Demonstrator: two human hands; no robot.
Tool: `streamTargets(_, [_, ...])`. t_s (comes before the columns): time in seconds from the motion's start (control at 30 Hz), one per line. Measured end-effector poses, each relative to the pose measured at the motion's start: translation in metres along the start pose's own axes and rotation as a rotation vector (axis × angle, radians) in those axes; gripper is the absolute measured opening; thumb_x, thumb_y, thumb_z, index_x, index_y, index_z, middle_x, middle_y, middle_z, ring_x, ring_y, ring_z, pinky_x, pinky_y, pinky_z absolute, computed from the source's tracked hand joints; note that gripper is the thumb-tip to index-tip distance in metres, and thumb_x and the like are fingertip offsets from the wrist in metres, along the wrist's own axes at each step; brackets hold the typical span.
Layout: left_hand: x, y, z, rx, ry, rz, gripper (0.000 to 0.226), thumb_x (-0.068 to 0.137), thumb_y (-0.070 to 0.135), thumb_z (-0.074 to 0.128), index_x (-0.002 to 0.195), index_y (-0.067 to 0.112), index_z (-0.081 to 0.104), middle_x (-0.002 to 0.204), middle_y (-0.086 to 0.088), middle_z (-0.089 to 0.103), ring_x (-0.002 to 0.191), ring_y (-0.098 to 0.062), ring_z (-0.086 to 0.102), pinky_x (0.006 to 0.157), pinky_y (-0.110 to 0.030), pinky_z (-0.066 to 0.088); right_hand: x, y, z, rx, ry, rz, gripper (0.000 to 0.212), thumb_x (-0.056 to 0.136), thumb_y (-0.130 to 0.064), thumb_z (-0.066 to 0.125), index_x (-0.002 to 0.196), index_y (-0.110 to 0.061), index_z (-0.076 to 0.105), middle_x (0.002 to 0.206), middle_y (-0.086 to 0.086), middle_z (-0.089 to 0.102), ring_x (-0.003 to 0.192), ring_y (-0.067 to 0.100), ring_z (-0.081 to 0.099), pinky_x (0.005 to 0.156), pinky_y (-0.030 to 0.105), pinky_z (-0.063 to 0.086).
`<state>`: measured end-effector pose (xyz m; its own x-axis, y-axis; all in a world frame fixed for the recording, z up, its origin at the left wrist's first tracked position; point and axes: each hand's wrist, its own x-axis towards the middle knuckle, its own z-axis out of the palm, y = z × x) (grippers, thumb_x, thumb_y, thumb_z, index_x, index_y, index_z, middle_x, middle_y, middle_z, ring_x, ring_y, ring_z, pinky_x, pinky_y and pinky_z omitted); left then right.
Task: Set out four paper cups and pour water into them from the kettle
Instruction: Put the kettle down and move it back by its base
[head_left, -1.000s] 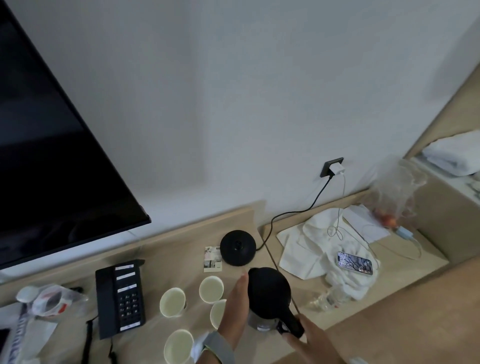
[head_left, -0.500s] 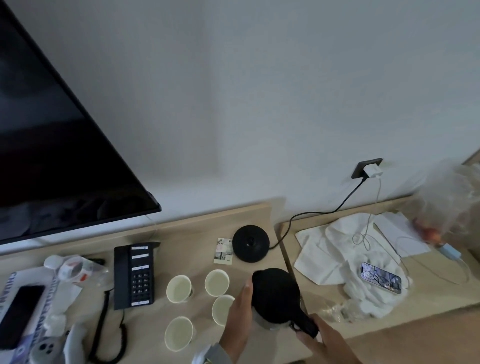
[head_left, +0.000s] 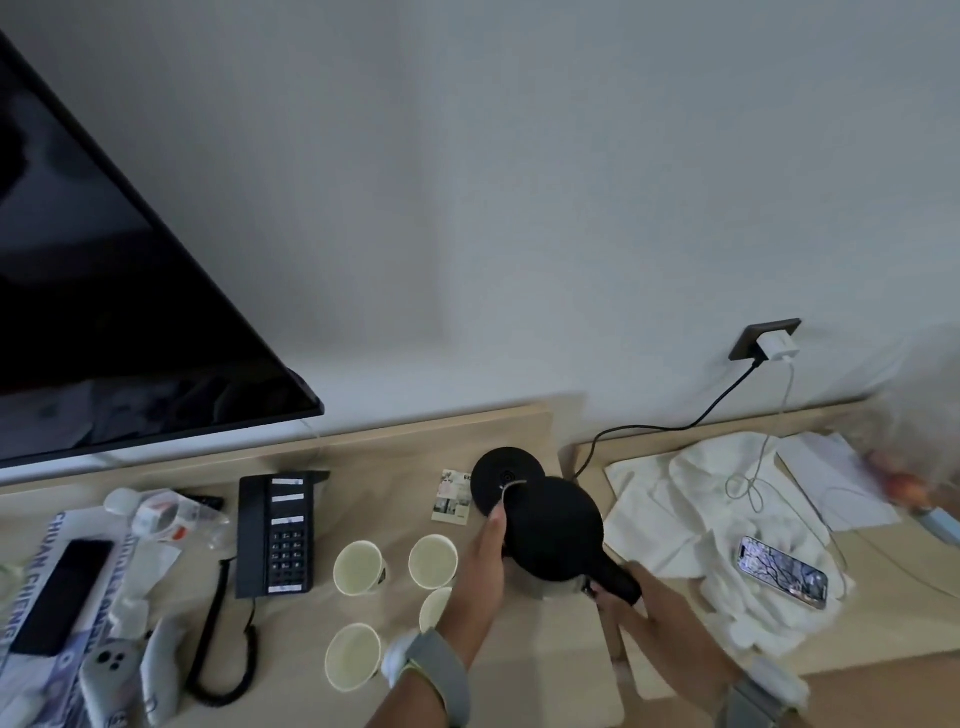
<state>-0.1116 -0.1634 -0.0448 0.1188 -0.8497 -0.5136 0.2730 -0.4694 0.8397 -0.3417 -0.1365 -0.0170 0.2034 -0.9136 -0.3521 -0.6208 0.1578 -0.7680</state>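
Four white paper cups stand on the wooden desk (head_left: 395, 457): one at back left (head_left: 358, 566), one at back right (head_left: 432, 561), one at the front (head_left: 353, 656), and one (head_left: 432, 609) partly hidden behind my left wrist. The black kettle (head_left: 553, 525) is held to the right of the cups, and it overlaps the edge of its round black base (head_left: 498, 470). My right hand (head_left: 636, 597) grips the kettle's handle. My left hand (head_left: 485, 566) lies flat against the kettle's left side.
A black desk telephone (head_left: 275, 535) with a coiled cord lies left of the cups, and beyond it are a box (head_left: 52, 582) and a game controller (head_left: 111, 670). On the right are a white cloth (head_left: 675, 519), a smartphone (head_left: 783, 571) and cables. A dark TV (head_left: 104, 312) hangs at upper left.
The kettle and both hands have moved away from me, from beside the cups to the edge of the base. The view has swung left.
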Motion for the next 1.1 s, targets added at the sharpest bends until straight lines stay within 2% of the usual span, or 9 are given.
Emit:
streamTargets(0.1, [0.028, 0.022, -0.001, 0.008, 0.047, 0.013, 0.036, 0.111, 0.039, 0.048, 0.096, 0.050, 0.079, 0.104, 0.031, 0.077, 0.108, 0.006, 0.067, 0.093, -0.020, 0.050, 0.032, -0.013, -0.015, -0.025, -0.020, -0.049, 0.013, 0.099, -0.040, 0.067, 0.093, -0.037, 0.056, 0.080, -0.024, 0.068, 0.068, -0.003, 0.063, 0.062, 0.019, 0.046])
streamTargets(0.23, [0.056, 0.052, -0.008, 0.099, 0.077, 0.051, 0.036, 0.102, 0.054, 0.051, 0.088, 0.048, 0.083, 0.101, 0.019, 0.079, 0.100, -0.001, 0.070, 0.089, -0.028, 0.053, 0.076, -0.028, -0.027, -0.065, -0.035, -0.067, 0.020, 0.098, -0.056, 0.062, 0.099, -0.037, 0.056, 0.086, -0.006, 0.072, 0.080, 0.014, 0.069, 0.075, 0.034, 0.054])
streamTargets(0.33, [0.071, 0.069, -0.016, 0.142, 0.031, 0.064, 0.036, 0.099, 0.059, 0.046, 0.093, 0.052, 0.081, 0.098, 0.037, 0.076, 0.105, 0.010, 0.069, 0.104, -0.029, 0.048, 0.101, -0.043, -0.029, -0.074, -0.056, -0.086, 0.016, 0.099, -0.055, 0.060, 0.099, -0.040, 0.055, 0.090, -0.008, 0.071, 0.085, 0.013, 0.068, 0.078, 0.037, 0.053])
streamTargets(0.43, [0.084, 0.079, -0.022, 0.182, 0.015, 0.071, 0.035, 0.102, 0.060, 0.044, 0.099, 0.045, 0.075, 0.100, 0.039, 0.074, 0.112, 0.011, 0.060, 0.113, -0.031, 0.041, 0.119, -0.054, -0.027, -0.076, -0.084, -0.085, 0.016, 0.101, -0.048, 0.060, 0.104, -0.032, 0.058, 0.093, 0.002, 0.072, 0.088, 0.023, 0.069, 0.082, 0.043, 0.056])
streamTargets(0.53, [0.091, 0.080, -0.029, 0.205, 0.004, 0.057, 0.036, 0.100, 0.065, 0.044, 0.104, 0.045, 0.073, 0.107, 0.038, 0.071, 0.109, 0.018, 0.056, 0.115, -0.031, 0.040, 0.131, -0.058, -0.023, -0.109, -0.111, -0.071, 0.026, 0.103, -0.045, 0.058, 0.111, -0.020, 0.059, 0.095, 0.010, 0.071, 0.091, 0.029, 0.068, 0.084, 0.047, 0.055])
streamTargets(0.7, [0.099, 0.071, -0.034, 0.213, 0.017, 0.035, 0.032, 0.105, 0.062, 0.042, 0.104, 0.047, 0.070, 0.114, 0.034, 0.066, 0.110, 0.015, 0.055, 0.115, -0.033, 0.041, 0.138, -0.053, -0.016, -0.130, -0.128, -0.061, 0.026, 0.103, -0.043, 0.058, 0.114, -0.019, 0.059, 0.099, 0.010, 0.070, 0.093, 0.029, 0.066, 0.086, 0.047, 0.053])
streamTargets(0.9, [0.098, 0.059, -0.041, 0.197, 0.031, 0.018, 0.035, 0.085, 0.077, 0.050, 0.098, 0.055, 0.072, 0.110, 0.037, 0.069, 0.116, 0.009, 0.057, 0.117, -0.033, 0.040, 0.140, -0.046, -0.010, -0.140, -0.144, -0.033, 0.026, 0.102, -0.043, 0.059, 0.116, -0.021, 0.059, 0.099, 0.005, 0.070, 0.094, 0.024, 0.066, 0.086, 0.040, 0.052])
streamTargets(1.03, [0.095, 0.060, -0.038, 0.208, 0.036, 0.014, 0.027, 0.101, 0.064, 0.047, 0.099, 0.055, 0.072, 0.100, 0.047, 0.070, 0.117, 0.009, 0.057, 0.115, -0.029, 0.038, 0.144, -0.045, -0.008, -0.122, -0.148, -0.023, 0.025, 0.103, -0.043, 0.059, 0.116, -0.022, 0.058, 0.099, 0.003, 0.070, 0.094, 0.023, 0.066, 0.082, 0.035, 0.052])
streamTargets(1.1, [0.091, 0.063, -0.035, 0.258, 0.033, 0.005, 0.028, 0.106, 0.060, 0.042, 0.113, 0.053, 0.068, 0.111, 0.045, 0.068, 0.126, 0.000, 0.054, 0.116, -0.030, 0.036, 0.145, -0.047, -0.008, -0.118, -0.160, -0.016, 0.024, 0.103, -0.042, 0.058, 0.115, -0.022, 0.056, 0.098, 0.005, 0.069, 0.092, 0.024, 0.066, 0.079, 0.037, 0.051])
